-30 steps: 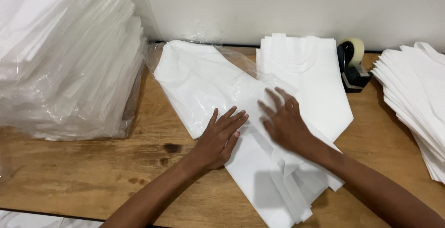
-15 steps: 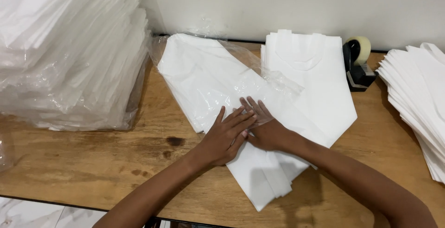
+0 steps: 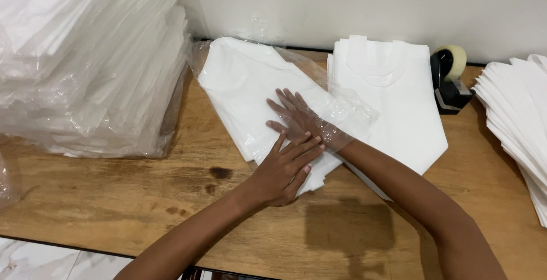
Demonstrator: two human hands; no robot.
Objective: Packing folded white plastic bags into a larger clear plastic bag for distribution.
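Presently, noted from the head view:

Left hand point(image 3: 285, 169): laid flat, fingers spread, pressed on the near corner of the bagged cloth point(image 3: 250, 95); nothing is held in its grip.
Right hand point(image 3: 296, 117): slid inside the clear plastic sleeve point(image 3: 336, 112), palm down on the cloth, fingers extended; grip open, nothing pinched.
Position of cloth: lying diagonally on the wooden bench point(image 3: 142, 200), left of centre, its far corner near the wall.
Handling, judged: light, soft and floppy; the plastic film is judged slippery and easily creased. Best taken at a folded edge, or supported flat from beneath.
Count, folded cloth unbagged: one pile point(image 3: 393, 97) seen just right of the sleeve; layers cannot be counted.
Count, bagged stock: one tall stack point(image 3: 85, 63) at left.
Count, loose sheets: one fanned stack point(image 3: 518, 115) at right edge.
Count, tape dispenser point(image 3: 449, 78): one, against the wall.
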